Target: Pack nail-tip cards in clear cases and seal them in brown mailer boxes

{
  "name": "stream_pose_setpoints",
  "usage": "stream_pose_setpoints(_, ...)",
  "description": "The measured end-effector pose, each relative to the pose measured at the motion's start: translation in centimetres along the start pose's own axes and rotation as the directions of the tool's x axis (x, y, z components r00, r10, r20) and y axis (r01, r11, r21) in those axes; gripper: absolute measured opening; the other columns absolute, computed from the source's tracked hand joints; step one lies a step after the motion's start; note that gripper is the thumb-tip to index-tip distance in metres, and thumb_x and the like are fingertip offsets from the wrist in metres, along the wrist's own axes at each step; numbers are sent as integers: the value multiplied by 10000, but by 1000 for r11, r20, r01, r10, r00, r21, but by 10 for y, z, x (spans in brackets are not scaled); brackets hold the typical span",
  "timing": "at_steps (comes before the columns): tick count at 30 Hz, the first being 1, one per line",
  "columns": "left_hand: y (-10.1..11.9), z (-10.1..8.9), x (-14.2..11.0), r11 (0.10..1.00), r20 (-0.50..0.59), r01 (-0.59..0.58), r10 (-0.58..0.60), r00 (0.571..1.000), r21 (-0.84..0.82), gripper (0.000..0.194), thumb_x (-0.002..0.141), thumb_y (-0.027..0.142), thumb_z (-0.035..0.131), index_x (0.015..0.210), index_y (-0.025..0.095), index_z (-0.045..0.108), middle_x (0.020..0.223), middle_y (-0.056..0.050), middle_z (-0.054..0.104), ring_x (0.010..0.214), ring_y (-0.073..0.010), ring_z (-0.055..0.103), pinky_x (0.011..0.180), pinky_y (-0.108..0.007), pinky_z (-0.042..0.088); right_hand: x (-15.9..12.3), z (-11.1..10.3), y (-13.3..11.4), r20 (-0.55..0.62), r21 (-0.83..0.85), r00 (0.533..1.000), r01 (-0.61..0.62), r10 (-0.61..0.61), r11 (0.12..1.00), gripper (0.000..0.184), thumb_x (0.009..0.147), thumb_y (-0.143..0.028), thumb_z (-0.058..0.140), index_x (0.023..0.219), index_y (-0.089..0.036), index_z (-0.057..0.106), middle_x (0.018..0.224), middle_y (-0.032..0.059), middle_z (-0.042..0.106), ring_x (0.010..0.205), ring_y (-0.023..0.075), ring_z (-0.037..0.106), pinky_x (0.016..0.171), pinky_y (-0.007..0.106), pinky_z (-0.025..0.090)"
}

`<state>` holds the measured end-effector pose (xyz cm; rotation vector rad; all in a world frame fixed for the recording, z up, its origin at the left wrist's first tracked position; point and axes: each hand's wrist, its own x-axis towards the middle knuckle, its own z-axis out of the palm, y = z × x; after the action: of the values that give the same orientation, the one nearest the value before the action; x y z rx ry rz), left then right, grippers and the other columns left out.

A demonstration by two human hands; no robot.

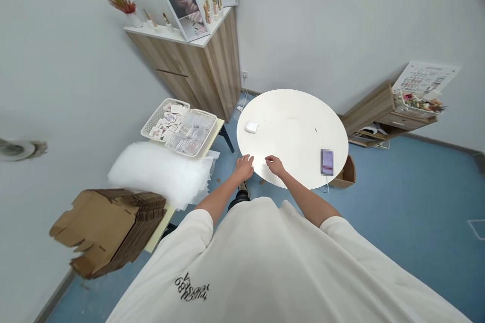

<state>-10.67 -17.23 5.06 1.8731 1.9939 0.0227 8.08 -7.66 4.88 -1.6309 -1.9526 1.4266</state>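
Observation:
At the near left edge of the round white table (pixel 291 121), my left hand (pixel 244 166) rests with its fingers a little apart; I see nothing in it. Just to its right, my right hand (pixel 275 165) is over the near part of the tabletop with thumb and forefinger brought together. Whatever may be between those fingertips is too small to make out. Beyond my left hand lies a small white packet or folded pad (pixel 251 127). A phone-like purple object (pixel 327 162), blurred, lies near the table's right edge with a white cable.
On the left, a side table holds white baskets (pixel 206 133) of cards and clear packs, white foam sheets (pixel 159 169) and stacked flat cardboard boxes (pixel 102 227). A wooden cabinet (pixel 189 70) stands behind. At right are a low shelf (pixel 379 111) and a brown bin (pixel 346 174).

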Motion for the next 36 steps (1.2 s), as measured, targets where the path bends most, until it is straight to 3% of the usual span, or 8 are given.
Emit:
stream_pose_setpoints(6,-7,0,-59,994,-29,112,-112,993,-11,542,997,306,401,1531,211,388,1614,-147,356,1477,-323,339,1162,-512,319,-25,25,-12,73,-44,995,78,-75,996,222,868,-199,554,1011,-229,721,1092,40,736,1016,189,674,959,338,516)
stream_pose_setpoints(13,-49,-9,-127,960,-132,274,-279,951,-52,534,988,306,446,1516,232,424,1596,-122,397,1449,-313,390,1168,-485,326,-31,74,-57,210,-84,956,227,-205,970,240,889,-221,558,1067,-229,720,1114,44,735,1017,194,678,940,331,522)
stream_pose_setpoints(20,-118,-4,-216,923,-311,339,-381,871,-182,476,970,254,473,1443,205,480,1527,-128,461,1352,-306,485,1095,-469,416,-49,180,-118,369,-141,866,412,-338,900,249,876,-200,539,1026,-205,737,1082,71,745,1027,226,679,980,377,516)
stream_pose_setpoints(24,-163,-11,-281,890,-447,372,-454,771,-262,388,968,221,468,1351,190,517,1357,-131,552,1220,-282,561,1018,-437,467,-72,259,-157,472,-125,785,510,-401,851,260,877,-205,528,1041,-207,730,1045,57,748,938,207,690,930,369,539)
stream_pose_setpoints(27,-199,-15,-332,853,-527,418,-521,671,-311,332,967,214,469,1294,195,525,1277,-124,569,1175,-274,575,1004,-424,470,-97,319,-188,541,-89,690,615,-480,784,270,897,-208,510,1068,-209,719,1065,54,741,887,189,684,900,357,546)
stream_pose_setpoints(29,-225,-14,-366,822,-545,462,-567,618,-333,324,965,214,476,1286,197,518,1272,-125,568,1175,-276,574,1008,-422,466,-116,358,-208,567,-46,585,725,-579,687,290,905,-186,489,1088,-209,712,1103,61,724,895,182,675,903,350,540)
stream_pose_setpoints(33,-272,-3,-428,739,-470,580,-669,575,-342,358,967,259,498,1320,195,505,1297,-139,568,1193,-291,570,1003,-422,463,-157,422,-245,644,54,251,927,-722,371,325,903,-126,471,1126,-195,698,1140,82,680,989,190,643,922,332,512)
stream_pose_setpoints(36,-294,7,-464,688,-360,643,-725,587,-336,461,954,374,549,1376,197,489,1414,-158,520,1266,-321,538,1041,-451,432,-181,455,-267,730,30,72,990,-680,137,314,908,-133,512,1163,-184,687,1204,101,660,1107,227,605,988,368,463)
